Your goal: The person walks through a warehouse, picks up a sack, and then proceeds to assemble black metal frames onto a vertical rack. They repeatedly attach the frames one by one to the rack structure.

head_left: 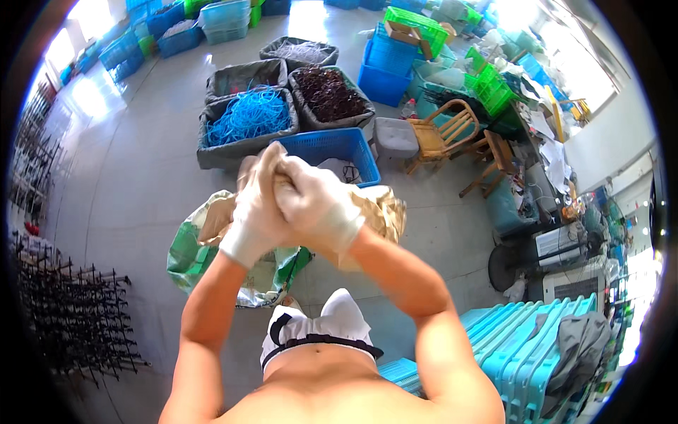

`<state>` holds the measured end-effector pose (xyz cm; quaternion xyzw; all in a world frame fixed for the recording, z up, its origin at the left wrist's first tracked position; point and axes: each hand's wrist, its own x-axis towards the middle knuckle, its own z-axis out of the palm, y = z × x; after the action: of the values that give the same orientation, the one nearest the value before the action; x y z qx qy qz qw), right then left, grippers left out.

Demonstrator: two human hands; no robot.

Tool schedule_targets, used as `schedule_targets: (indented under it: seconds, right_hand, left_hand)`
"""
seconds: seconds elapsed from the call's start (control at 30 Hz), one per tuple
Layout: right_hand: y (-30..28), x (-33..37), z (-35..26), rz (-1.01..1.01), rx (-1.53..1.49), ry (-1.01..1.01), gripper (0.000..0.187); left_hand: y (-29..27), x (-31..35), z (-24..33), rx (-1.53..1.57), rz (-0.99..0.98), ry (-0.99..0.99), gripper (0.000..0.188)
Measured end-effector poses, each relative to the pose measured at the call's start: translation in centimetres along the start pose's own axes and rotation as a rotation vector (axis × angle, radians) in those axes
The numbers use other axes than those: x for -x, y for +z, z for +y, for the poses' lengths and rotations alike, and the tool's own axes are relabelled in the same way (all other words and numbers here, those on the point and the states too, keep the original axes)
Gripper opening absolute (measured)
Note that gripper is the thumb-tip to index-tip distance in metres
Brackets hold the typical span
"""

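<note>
Both my hands wear pale work gloves and are raised close together in front of me. My left hand (253, 212) and my right hand (314, 198) are closed around gathered brown paper (381, 212), which looks like a large crumpled sheet or bag. The paper spreads out to the right behind my right wrist, and a smaller part of it shows left of my left hand. Below my hands a green and white sack (189, 247) stands on the floor, partly covered by my arms and the paper. What the sack holds is hidden.
Beyond my hands are a blue crate (332, 145), a lined bin of blue strands (251, 116) and one of dark strands (330, 95). A wooden chair (445, 131) stands to the right. Black racks (70, 311) line the left; turquoise crates (522, 346) sit near right.
</note>
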<state>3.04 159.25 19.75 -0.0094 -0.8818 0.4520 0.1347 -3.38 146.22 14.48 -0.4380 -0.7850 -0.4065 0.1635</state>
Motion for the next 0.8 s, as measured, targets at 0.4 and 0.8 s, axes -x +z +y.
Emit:
schedule_targets:
  seconds: [0.4,0.8]
  right_hand:
    - [0.3,-4.2,31.3,0.180,-0.254,0.495,0.058]
    - [16.4,-11.0,26.0,-0.870,-0.441,0.222,0.038]
  left_hand:
    - [-5.3,6.7,2.3,-0.091,0.224,-0.393,0.023]
    - [-9.5,11.6,11.1,-0.403,0.617,-0.576,0.034]
